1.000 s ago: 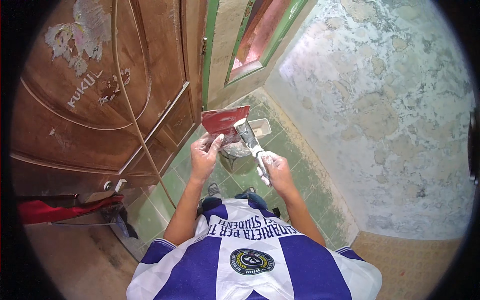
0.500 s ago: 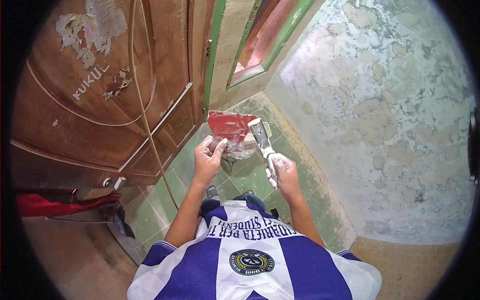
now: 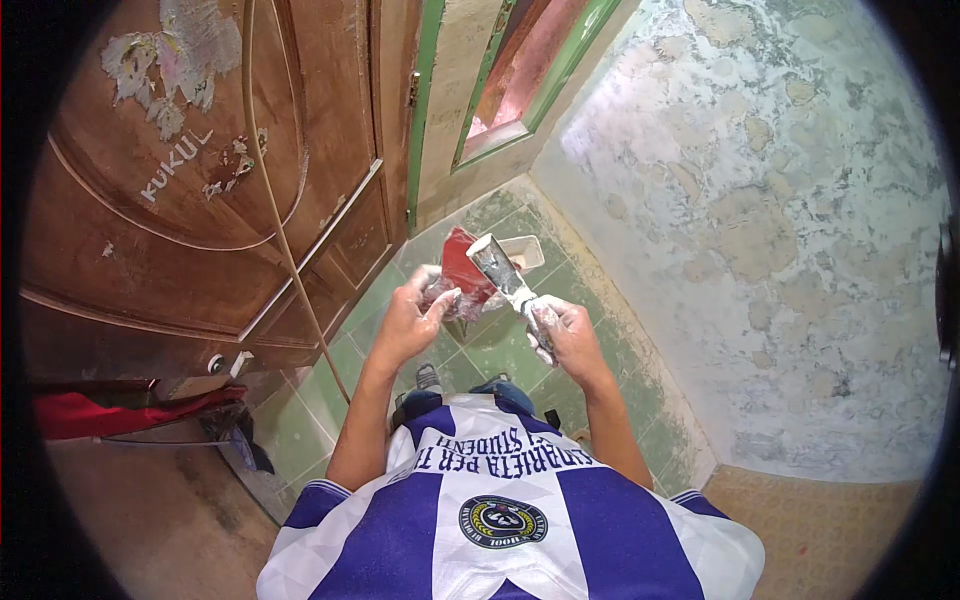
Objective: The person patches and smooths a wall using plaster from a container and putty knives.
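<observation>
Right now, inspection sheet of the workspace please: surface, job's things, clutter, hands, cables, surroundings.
Surface: green tiled floor, smeared pale in places.
Job's things: red scraper board in the left hand; putty knife in the right hand, blade coated grey-white, blade lying against the board.
Clutter: white rectangular tray on the floor beyond the hands; red object low at left.
Hands: both closed on their tools, fingers smeared with putty.
Cables: thin cord running down the wooden door.
Surroundings: patched, peeling wall on the right; green-framed doorway ahead.
</observation>
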Available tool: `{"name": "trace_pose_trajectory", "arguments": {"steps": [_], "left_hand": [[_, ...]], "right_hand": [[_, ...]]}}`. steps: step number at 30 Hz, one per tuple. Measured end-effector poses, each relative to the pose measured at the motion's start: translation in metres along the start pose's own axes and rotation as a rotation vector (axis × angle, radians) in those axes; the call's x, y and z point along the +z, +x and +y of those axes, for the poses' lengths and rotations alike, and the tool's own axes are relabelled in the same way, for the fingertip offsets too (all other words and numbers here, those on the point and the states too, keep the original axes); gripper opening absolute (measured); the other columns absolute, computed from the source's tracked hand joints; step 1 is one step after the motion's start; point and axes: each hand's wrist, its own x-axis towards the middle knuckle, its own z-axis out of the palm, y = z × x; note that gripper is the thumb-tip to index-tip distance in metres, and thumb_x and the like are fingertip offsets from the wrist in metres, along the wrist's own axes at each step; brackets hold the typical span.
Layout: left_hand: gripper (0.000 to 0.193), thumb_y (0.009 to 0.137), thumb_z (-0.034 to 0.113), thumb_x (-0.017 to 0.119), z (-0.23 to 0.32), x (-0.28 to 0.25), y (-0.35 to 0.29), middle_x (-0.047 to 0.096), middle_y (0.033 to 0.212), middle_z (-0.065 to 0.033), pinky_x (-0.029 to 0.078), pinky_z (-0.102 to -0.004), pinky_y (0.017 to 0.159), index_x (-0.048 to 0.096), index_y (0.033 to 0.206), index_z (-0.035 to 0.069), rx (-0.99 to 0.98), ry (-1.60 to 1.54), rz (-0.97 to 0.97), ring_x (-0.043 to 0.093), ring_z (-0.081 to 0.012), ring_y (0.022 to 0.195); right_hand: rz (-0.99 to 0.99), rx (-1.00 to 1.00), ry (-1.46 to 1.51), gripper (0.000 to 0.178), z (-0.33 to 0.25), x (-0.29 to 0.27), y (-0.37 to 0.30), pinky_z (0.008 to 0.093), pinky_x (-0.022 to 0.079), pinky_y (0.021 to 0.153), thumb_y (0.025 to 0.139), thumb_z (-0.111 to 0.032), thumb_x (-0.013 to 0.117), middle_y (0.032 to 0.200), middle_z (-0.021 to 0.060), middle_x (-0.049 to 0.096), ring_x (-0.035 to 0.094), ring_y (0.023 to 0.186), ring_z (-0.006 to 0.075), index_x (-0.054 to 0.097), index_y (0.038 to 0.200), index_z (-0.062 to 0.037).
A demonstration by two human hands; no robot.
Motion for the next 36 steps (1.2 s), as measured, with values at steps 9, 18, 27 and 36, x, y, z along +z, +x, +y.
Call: {"name": "trace_pose_trajectory", "arguments": {"steps": [9,18,27,36], "left_hand": [[0.021,0.089,0.004,0.065,0.010,-0.005,0.005,0.066,0.088,-0.0045,0.051,-0.0244,0.068,0.059,0.107,-0.001,0.024,-0.065,0.091,0.062,-0.0088,0.079],[0.025,0.085,0.007,0.069,-0.004,0.002,0.009,0.069,0.083,-0.0119,0.051,-0.0274,0.070,0.063,0.107,-0.002,0.075,0.140,0.051,0.062,-0.0094,0.077],[0.024,0.085,0.005,0.067,0.009,0.000,0.007,0.070,0.083,-0.0105,0.051,-0.0279,0.067,0.063,0.108,0.001,0.116,0.189,-0.015,0.063,-0.0111,0.072],[0.023,0.086,0.004,0.067,0.006,0.006,0.002,0.069,0.081,-0.0088,0.052,-0.0285,0.065,0.064,0.109,0.002,0.113,0.244,0.010,0.063,-0.0111,0.070]], "right_hand": [[0.018,0.099,-0.180,0.026,0.027,-0.027,-0.005,0.0216,0.034,0.042,0.099,-0.026,0.051,0.062,-0.0023,0.055,0.046,0.047,0.0042,0.064,0.099,-0.0037],[-0.010,0.006,-0.011,0.027,0.008,0.002,0.007,0.0216,0.034,0.042,0.099,-0.026,0.050,0.065,-0.0021,0.056,0.045,0.048,0.0038,0.064,0.102,-0.0033],[0.028,0.111,-0.083,0.027,0.038,-0.023,-0.008,0.0219,0.034,0.041,0.100,-0.026,0.050,0.064,-0.0015,0.057,0.046,0.047,0.0043,0.064,0.099,-0.0028],[-0.010,0.005,0.034,0.026,0.013,-0.010,0.003,0.0214,0.034,0.042,0.100,-0.026,0.050,0.065,-0.0013,0.058,0.047,0.048,0.0039,0.064,0.096,-0.0033]]}}
